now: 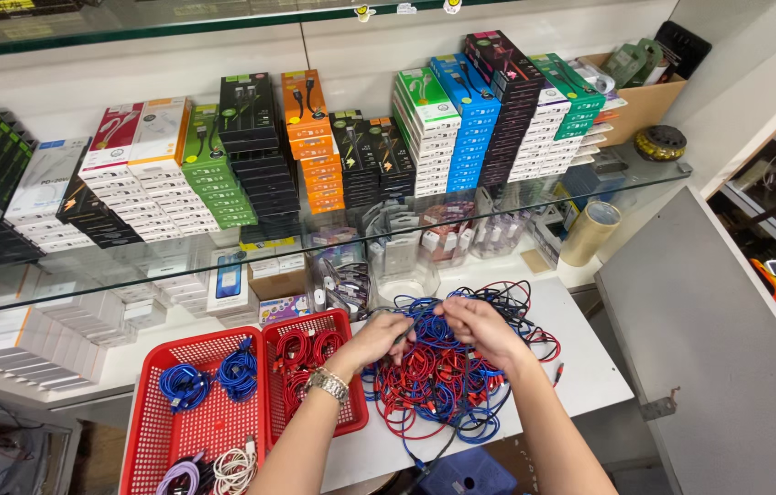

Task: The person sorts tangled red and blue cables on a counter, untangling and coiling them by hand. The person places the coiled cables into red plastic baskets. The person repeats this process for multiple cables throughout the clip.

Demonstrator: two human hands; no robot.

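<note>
Here, nearest to us, at the desk's front-left corner, we have two red baskets. The big basket point(200, 431) holds blue coils at its far end and pale coils at its near edge; the small basket point(319, 325), touching its right side, holds red coils.

Just right of the small basket, toward the desk's front edge, lies the cable heap point(448, 371), a loose tangle of red and blue leads with a few strands trailing to the right. It has no single long axis; it spreads about as wide as it is deep.

We work at the heap's far side. Our left hand point(379, 337), with a watch point(328, 383) at the wrist, sits between the small basket and the heap, fingers curled shut on a strand that comes up out of the tangle. Our right hand point(478, 328) is close beside it, over the heap's far middle, fingers pinched on what looks like the same strand or its neighbour; we cannot tell which. So the heap lies below and toward us from both grips, and the left hand is the nearer one to the baskets.

Farther back, a glass shelf point(223, 266) carries rows of stacked boxes point(461, 119), and a tape roll point(590, 232) stands at the desk's far-right corner.
</note>
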